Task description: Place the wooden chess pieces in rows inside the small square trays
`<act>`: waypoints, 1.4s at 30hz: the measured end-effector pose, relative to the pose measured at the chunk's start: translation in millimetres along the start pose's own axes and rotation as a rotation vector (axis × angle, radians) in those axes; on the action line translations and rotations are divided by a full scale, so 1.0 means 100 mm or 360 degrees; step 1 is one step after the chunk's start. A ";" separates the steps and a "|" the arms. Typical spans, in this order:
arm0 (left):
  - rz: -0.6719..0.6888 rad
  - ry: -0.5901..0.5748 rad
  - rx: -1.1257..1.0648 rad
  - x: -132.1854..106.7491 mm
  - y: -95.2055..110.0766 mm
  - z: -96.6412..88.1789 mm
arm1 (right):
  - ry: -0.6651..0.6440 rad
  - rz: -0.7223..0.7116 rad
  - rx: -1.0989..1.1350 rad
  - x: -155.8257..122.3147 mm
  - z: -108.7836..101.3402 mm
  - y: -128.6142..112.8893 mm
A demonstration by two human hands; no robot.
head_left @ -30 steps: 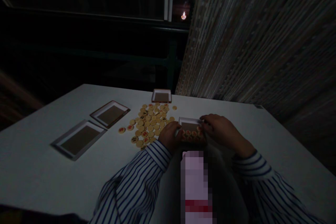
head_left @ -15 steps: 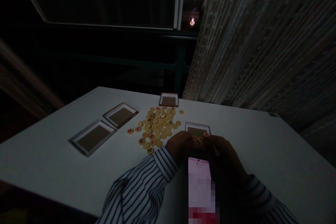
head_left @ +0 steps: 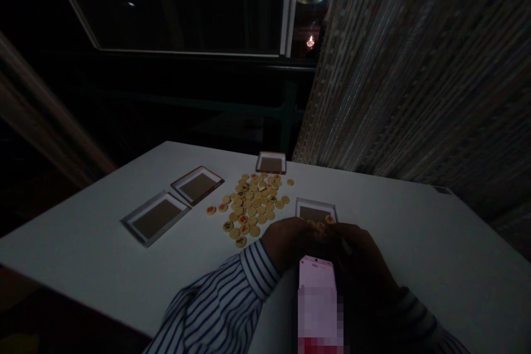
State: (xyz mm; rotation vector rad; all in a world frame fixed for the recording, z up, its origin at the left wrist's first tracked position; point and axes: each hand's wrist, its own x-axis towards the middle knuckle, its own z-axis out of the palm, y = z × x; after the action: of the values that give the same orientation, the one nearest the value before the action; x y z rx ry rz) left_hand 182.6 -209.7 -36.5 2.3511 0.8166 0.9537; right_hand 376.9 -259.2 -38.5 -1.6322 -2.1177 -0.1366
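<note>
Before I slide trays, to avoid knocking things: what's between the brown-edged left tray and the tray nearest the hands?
Round pieces, some marked red or black, as the head view shows.

Head camera, forward and obliquely downward. The viewpoint is the person's own head, above the near side of a white table [head_left: 406,243], far enough back to take in most of its top. Left hand [head_left: 284,240] and right hand [head_left: 363,251] appear below and right of centre, at close range; a striped sleeve [head_left: 224,298] enters from the lower edge. Beyond the table's far edge (near mid-height), the view reaches a dark window [head_left: 186,5] and, rightward, a strand curtain [head_left: 394,66].
</note>
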 end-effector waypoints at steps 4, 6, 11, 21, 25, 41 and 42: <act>-0.0049 0.0140 -0.0016 0.02 -0.03 -0.34 | 0.0054 -0.0019 0.0001 -0.05 0.08 0.11; -0.0097 0.0235 0.0039 0.02 -0.13 -0.52 | 0.0103 -0.0045 0.0001 -0.07 0.11 0.17; -0.0332 0.0506 0.0202 -0.08 -0.56 -0.99 | 0.0165 -0.0080 0.0036 -0.07 0.08 0.19; -0.0698 0.0899 0.0329 -0.42 -1.15 -1.42 | -0.0039 -0.0295 0.0050 0.38 -0.08 -0.16; -0.0667 0.0770 0.0448 -0.48 -1.30 -1.35 | -0.0261 -0.0355 0.0008 0.69 -0.04 -0.44; -0.0514 0.0733 0.0596 -0.54 -1.34 -1.31 | -0.0637 -0.0404 -0.0046 1.43 0.74 -1.30; -0.0501 0.0728 0.0584 -0.54 -1.34 -1.30 | -0.0644 -0.0402 -0.0073 1.43 0.76 -1.31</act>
State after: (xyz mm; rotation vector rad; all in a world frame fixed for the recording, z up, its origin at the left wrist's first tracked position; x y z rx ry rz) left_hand 8.9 -124.8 -58.7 2.2114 1.6076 1.3083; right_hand 204.2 -143.4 -21.5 -1.5084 -2.6407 0.0742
